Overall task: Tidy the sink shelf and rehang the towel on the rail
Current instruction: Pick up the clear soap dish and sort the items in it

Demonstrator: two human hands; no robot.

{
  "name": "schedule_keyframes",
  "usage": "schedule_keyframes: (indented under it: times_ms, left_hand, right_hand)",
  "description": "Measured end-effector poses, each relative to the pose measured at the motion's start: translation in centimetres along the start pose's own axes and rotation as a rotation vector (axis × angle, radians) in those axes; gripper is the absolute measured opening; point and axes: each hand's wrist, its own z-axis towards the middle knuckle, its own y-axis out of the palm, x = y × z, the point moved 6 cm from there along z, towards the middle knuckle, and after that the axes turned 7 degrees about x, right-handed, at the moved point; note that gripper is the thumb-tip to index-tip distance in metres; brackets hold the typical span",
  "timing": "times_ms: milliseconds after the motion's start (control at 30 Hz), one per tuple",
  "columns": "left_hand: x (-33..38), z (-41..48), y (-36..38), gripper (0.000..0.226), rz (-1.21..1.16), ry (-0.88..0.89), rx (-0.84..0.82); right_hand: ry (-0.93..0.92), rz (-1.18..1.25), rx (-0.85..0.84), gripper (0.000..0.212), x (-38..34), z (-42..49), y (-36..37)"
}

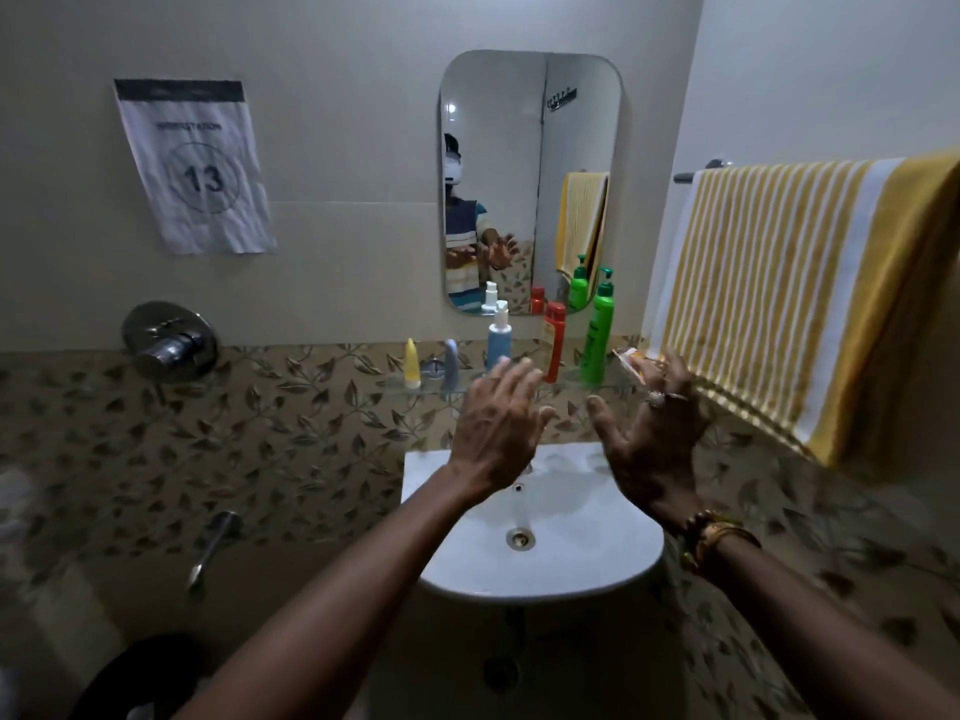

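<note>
A yellow and white striped towel [810, 298] hangs over the rail [698, 171] on the right wall. On the glass shelf [431, 389] under the mirror stand a yellow bottle [412, 363], a grey tube [451, 366], a blue pump bottle [500, 339], a red bottle [554, 341] and a green pump bottle [596, 337]. An orange and white tube [631, 358] lies at the shelf's right end. My left hand [498, 428] and my right hand [649, 439] are raised over the sink, fingers spread, holding nothing.
A white basin [587, 553] sits below the shelf. The mirror [530, 181] hangs above it. A paper sheet marked 13 [195, 166] is on the left wall, with a chrome mixer valve [169, 343] and a spout [215, 548] below it.
</note>
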Motion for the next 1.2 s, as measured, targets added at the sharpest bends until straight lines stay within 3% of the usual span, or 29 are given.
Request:
schedule_keyframes:
  times_ms: [167,367,733,1200]
  left_hand:
    - [-5.6,-2.7,-1.0,0.07,0.225,-0.149,-0.102]
    - [-8.9,-4.7,-2.6,0.08,0.408,-0.243,-0.156]
    - [-8.7,-3.1,-3.8,0.087,0.464,-0.281,-0.163]
    - [-6.9,0.0,0.1,0.093,0.404,-0.365,-0.135]
  right_hand:
    - [-0.227,-0.083,-0.251,0.071,-4.1,-2.1,4.5]
    - [-0.359,-0.082,-0.404,0.075,-6.9,-3.9,8.3]
    - [-0.398,-0.111,-0.446,0.081,-5.3,-2.5,10.0]
    - [-0.461,-0.087,-0.372,0.082,-1.8,2.2,9.4]
